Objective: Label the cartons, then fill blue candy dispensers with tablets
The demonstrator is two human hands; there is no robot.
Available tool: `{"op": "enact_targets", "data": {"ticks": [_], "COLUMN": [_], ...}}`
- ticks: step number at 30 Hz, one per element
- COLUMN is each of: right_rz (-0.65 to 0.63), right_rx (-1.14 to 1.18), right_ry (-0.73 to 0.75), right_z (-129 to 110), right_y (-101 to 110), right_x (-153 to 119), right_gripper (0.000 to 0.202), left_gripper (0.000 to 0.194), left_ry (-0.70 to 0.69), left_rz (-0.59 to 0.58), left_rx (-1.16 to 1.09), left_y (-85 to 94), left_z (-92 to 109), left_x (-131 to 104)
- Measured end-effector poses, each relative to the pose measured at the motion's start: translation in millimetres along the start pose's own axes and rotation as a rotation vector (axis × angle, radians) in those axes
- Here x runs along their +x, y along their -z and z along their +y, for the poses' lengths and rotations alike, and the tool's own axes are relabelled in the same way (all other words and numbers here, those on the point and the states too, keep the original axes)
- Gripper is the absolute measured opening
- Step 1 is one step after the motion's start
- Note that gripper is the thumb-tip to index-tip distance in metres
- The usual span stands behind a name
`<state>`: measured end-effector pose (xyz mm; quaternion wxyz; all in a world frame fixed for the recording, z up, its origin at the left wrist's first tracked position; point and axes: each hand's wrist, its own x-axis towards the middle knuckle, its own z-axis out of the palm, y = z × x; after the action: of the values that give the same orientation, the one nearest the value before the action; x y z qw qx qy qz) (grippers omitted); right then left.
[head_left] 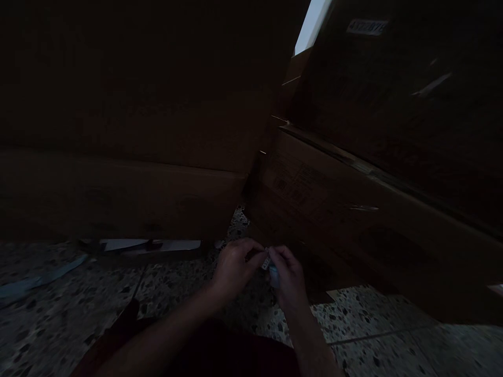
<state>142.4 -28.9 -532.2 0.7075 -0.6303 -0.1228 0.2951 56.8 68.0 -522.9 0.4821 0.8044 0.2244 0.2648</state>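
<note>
The scene is very dark. Between my hands is a small whitish label [266, 261] with dark marks printed on it. My left hand [234, 264] pinches its left edge between thumb and fingertips. Closed fingers of my right hand [290, 272] hold its other side, along with a light blue strip [274, 277] that hangs below the fingers. How the strip joins the label, I cannot tell. Both hands are low over the speckled floor, close to the lower right cardboard box [314, 193].
A large cardboard box [157, 120] stands at the left, with white sheets [126, 244] under its lower edge. Another box [424, 94] at upper right bears a number label [367, 27]. Light blue tape-like material [43, 277] lies on the terrazzo floor [90, 314]. A narrow gap separates the stacks.
</note>
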Motion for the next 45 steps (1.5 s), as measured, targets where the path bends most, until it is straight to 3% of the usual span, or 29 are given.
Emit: {"op": "enact_targets", "data": {"ticks": [5, 11, 15, 19, 22, 24, 28, 32, 35, 37, 40, 42, 45], "right_rz": [0.004, 0.021, 0.057, 0.137, 0.009, -0.119, -0.227, -0.235, -0.177, -0.132, -0.082, -0.069, -0.075], "right_rx": [-0.183, -0.319, -0.345, -0.343, -0.293, -0.198, 0.010, 0.092, 0.116, 0.121, 0.124, 0.117, 0.067], "right_ry": [0.201, 0.323, 0.342, 0.318, 0.231, 0.143, 0.008, -0.071, -0.072, -0.060, -0.059, -0.077, -0.074], "right_z": [9, 9, 12, 11, 9, 7, 6, 6, 6, 7, 6, 7, 9], "right_y": [5, 1, 0, 4, 5, 4, 0, 1, 4, 7, 10, 10, 10], "right_x": [4, 2, 4, 9, 9, 7, 3, 6, 10, 13, 16, 18, 19], "right_gripper": [0.027, 0.031, 0.030, 0.028, 0.034, 0.035, 0.036, 0.037, 0.039, 0.038, 0.037, 0.038, 0.042], "left_gripper": [0.020, 0.021, 0.019, 0.021, 0.022, 0.021, 0.024, 0.028, 0.030, 0.036, 0.040, 0.041, 0.042], "left_ry": [0.000, 0.007, 0.080, 0.111, -0.064, -0.248, -0.468, -0.475, -0.476, -0.426, -0.218, 0.004, 0.282], "left_rz": [-0.024, 0.026, 0.022, 0.053, 0.246, 0.297, 0.148, 0.059, 0.065, 0.142, 0.260, 0.177, -0.051], "left_rx": [0.032, 0.029, -0.016, -0.070, 0.153, 0.352, 0.484, 0.517, 0.517, 0.436, 0.115, -0.210, -0.564], "left_y": [0.5, -5.2, -5.8, 6.1, 16.3, 18.0, 10.8, 3.3, -0.2, -1.8, -1.7, -0.4, 0.3], "left_z": [0, -1, -6, -11, -15, -20, -32, -42, -45, -44, -39, -37, -35], "left_x": [-1, -2, 1, 7, 10, 8, 4, 5, 6, 8, 15, 23, 34]}}
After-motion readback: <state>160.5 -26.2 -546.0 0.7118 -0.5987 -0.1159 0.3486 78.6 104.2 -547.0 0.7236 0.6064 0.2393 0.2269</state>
